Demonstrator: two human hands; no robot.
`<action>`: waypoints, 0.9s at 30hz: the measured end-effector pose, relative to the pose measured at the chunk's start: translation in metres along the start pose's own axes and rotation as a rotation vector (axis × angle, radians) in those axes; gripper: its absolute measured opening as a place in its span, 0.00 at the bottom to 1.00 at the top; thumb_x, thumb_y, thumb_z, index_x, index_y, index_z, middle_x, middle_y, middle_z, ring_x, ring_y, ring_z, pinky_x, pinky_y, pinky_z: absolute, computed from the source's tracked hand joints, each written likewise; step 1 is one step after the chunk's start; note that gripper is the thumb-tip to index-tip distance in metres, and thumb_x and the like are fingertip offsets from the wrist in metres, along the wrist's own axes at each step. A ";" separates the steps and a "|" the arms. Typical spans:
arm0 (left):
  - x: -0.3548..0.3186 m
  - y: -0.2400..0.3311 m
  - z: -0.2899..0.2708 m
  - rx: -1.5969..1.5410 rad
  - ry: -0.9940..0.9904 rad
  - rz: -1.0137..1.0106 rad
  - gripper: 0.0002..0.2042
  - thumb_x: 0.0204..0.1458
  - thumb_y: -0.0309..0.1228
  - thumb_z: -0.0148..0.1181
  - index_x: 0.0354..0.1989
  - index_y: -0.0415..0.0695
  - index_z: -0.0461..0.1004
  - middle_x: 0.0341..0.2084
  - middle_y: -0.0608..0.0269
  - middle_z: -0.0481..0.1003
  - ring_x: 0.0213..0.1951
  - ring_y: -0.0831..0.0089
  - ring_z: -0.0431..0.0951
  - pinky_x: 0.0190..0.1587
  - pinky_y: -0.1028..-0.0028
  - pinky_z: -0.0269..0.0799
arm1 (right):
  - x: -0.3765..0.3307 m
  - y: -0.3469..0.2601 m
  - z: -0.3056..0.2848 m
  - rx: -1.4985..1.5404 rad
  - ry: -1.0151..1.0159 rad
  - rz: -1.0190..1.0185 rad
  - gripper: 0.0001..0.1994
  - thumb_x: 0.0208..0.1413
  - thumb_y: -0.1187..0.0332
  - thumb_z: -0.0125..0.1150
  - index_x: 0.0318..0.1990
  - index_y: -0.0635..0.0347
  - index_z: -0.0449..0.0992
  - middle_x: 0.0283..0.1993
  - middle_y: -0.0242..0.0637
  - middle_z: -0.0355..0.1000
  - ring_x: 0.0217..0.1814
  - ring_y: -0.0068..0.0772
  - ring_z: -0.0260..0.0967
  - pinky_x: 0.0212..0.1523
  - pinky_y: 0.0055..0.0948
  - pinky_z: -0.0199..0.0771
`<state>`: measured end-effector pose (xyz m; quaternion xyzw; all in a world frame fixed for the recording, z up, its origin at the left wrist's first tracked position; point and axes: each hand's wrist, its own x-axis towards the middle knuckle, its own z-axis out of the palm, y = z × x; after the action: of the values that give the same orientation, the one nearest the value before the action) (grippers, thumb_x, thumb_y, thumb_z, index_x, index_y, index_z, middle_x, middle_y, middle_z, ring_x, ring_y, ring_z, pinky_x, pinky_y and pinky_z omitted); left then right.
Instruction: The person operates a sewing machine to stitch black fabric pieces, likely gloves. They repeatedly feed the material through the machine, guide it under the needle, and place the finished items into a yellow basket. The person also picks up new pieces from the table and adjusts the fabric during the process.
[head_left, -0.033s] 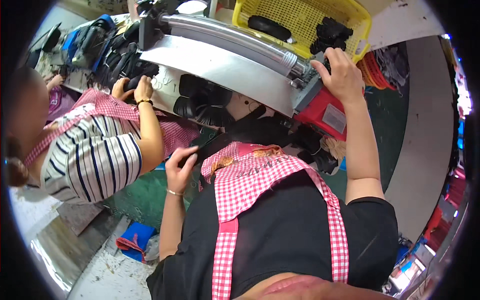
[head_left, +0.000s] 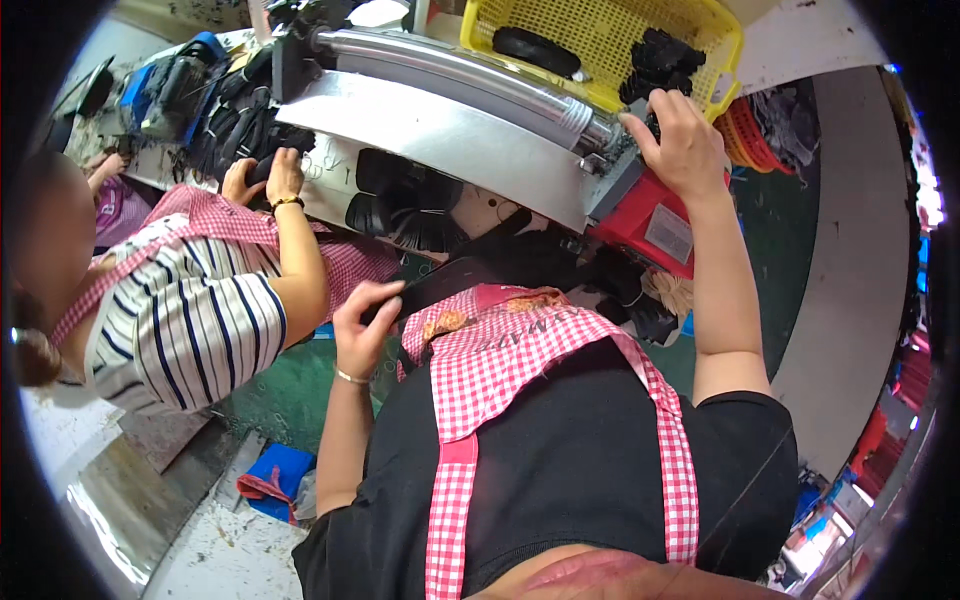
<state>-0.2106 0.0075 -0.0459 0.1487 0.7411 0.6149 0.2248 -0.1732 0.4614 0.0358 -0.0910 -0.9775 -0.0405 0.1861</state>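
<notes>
My left hand (head_left: 363, 332) is low at my left side, by the apron. Its thumb and fingers pinch the end of a black strip of material (head_left: 445, 283), which runs right across my lap under the bench edge. My right hand (head_left: 688, 150) is raised to the right end of a bench machine with a long metal roller (head_left: 440, 62). Its fingers curl over the grey end block (head_left: 622, 182), thumb to the left; what lies under the palm is hidden. Below that block is the machine's red housing (head_left: 640, 238).
A yellow basket (head_left: 600, 22) holding black pieces stands behind the roller. Black bundles (head_left: 400, 195) lie under the machine's white plate. At left, a co-worker in a striped shirt (head_left: 205, 320) handles a dark piece. An orange basket (head_left: 752, 140) is at right.
My left hand has shifted slightly up, and more of the black strip shows beside its fingers. My right hand stays at the machine's end.
</notes>
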 end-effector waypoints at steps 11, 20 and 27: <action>0.154 0.040 0.048 0.037 -0.091 -0.250 0.09 0.56 0.35 0.69 0.35 0.41 0.79 0.23 0.72 0.77 0.22 0.87 0.73 0.22 0.83 0.65 | 0.124 0.030 0.032 0.738 -0.641 -0.101 0.19 0.66 0.55 0.53 0.49 0.62 0.80 0.43 0.48 0.79 0.46 0.42 0.76 0.49 0.38 0.75; 0.179 0.064 0.048 0.185 -0.236 -0.200 0.12 0.54 0.36 0.70 0.32 0.39 0.79 0.22 0.72 0.76 0.23 0.86 0.72 0.26 0.81 0.69 | 0.163 0.002 0.134 1.080 -1.147 -0.229 0.18 0.67 0.55 0.57 0.44 0.63 0.79 0.34 0.32 0.78 0.34 0.23 0.74 0.35 0.27 0.74; 0.195 0.073 0.049 0.275 -0.246 -0.418 0.13 0.52 0.36 0.73 0.34 0.37 0.80 0.24 0.68 0.78 0.28 0.86 0.74 0.30 0.81 0.71 | 0.158 -0.014 0.150 1.156 -1.122 -0.253 0.15 0.67 0.59 0.56 0.40 0.63 0.78 0.32 0.33 0.77 0.32 0.22 0.74 0.34 0.27 0.75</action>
<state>-0.3559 0.1599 -0.0108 0.0952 0.7995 0.4259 0.4127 -0.3733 0.4901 -0.0452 0.1236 -0.7946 0.5013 -0.3195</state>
